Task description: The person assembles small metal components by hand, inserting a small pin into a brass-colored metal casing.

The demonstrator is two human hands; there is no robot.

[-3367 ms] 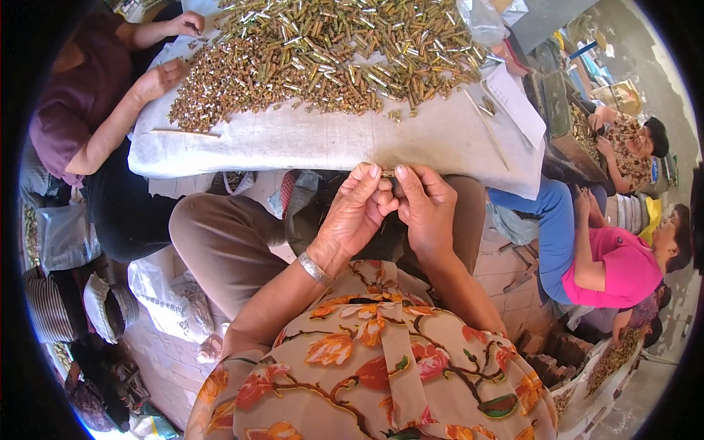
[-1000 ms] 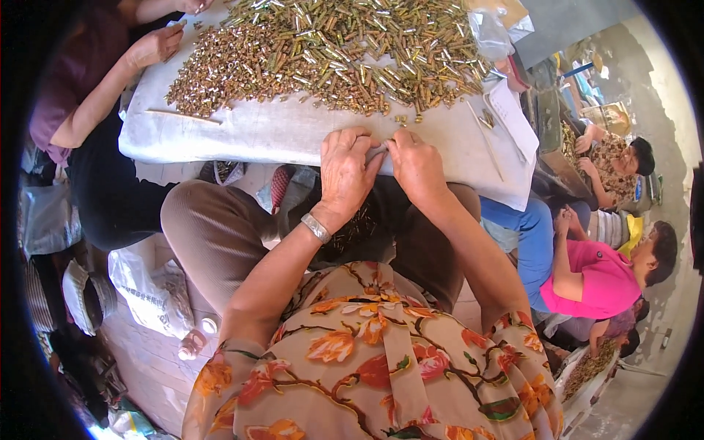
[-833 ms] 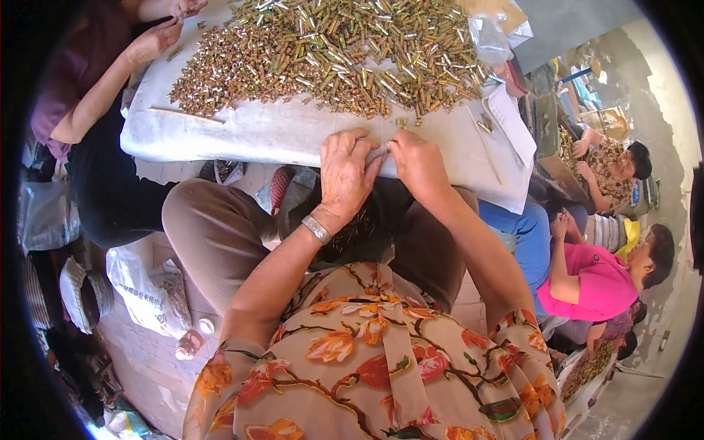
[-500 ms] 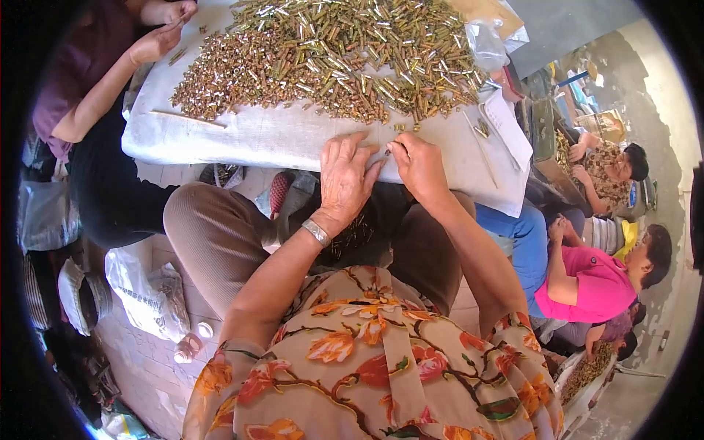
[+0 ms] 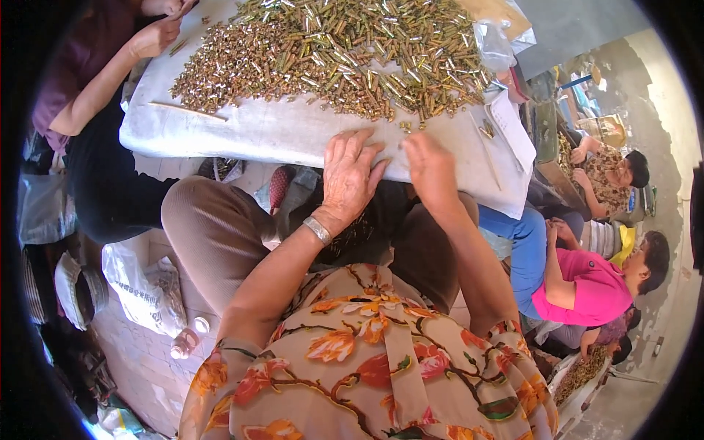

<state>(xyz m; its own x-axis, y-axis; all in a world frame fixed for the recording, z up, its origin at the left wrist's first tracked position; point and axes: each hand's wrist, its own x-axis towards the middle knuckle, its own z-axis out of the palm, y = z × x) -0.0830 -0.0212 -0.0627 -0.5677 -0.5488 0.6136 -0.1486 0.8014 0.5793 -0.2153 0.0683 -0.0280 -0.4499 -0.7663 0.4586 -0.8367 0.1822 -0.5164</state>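
Note:
My left hand (image 5: 350, 176), with a metal band at its wrist, rests on the near edge of the cloth-covered table (image 5: 242, 139). Its fingers are bent, and whatever lies under them is hidden. Just to its right, my right hand (image 5: 433, 172) is smeared by motion above the same edge, so its grip cannot be read. A few small brass-coloured pieces (image 5: 412, 126) sit just beyond its fingertips. Farther back spreads a large heap of metal sleeves (image 5: 359, 51), with small ring-like metal pieces (image 5: 220, 70) on its left.
A thin wooden stick (image 5: 187, 111) lies at the table's left, and paper sheets (image 5: 511, 128) at its right. Another person's hand (image 5: 155, 37) works at the far left corner. A person in a pink top (image 5: 587, 282) sits to the right. A white plastic bag (image 5: 143, 293) stands on the floor.
My right hand has drawn away from my left, slightly rightward, and is now blurred. The small dark piece formerly at its fingertips no longer shows. My left hand has barely moved.

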